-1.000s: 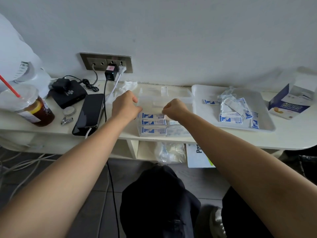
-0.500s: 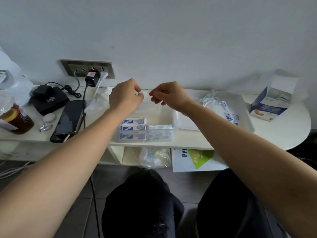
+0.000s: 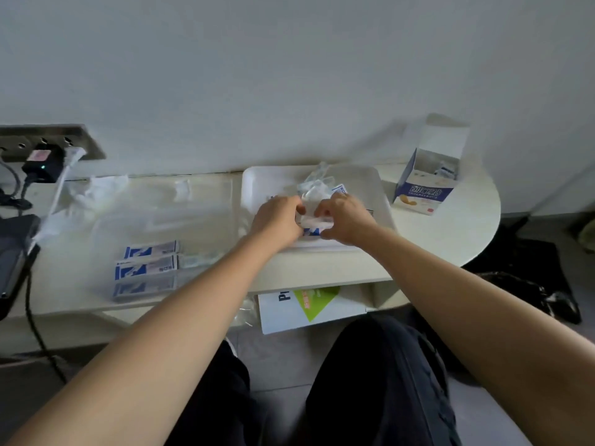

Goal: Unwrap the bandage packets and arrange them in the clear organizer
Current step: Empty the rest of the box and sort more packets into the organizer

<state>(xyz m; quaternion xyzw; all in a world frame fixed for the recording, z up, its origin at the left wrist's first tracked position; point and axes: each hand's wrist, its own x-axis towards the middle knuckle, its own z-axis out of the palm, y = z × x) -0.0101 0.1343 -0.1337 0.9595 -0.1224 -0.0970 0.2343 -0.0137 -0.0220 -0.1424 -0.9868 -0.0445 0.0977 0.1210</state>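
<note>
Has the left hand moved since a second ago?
Yes. The left hand went right, from over the clear organizer to over the white tray, now gripping a packet.

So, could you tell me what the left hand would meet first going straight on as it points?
The left hand points at the clear-wrapped packet both hands pinch, then the right hand beyond, though depth is unclear.

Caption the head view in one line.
Left hand and right hand pinch a wrapped bandage packet over the white tray; other packets lie in the clear organizer.
</note>
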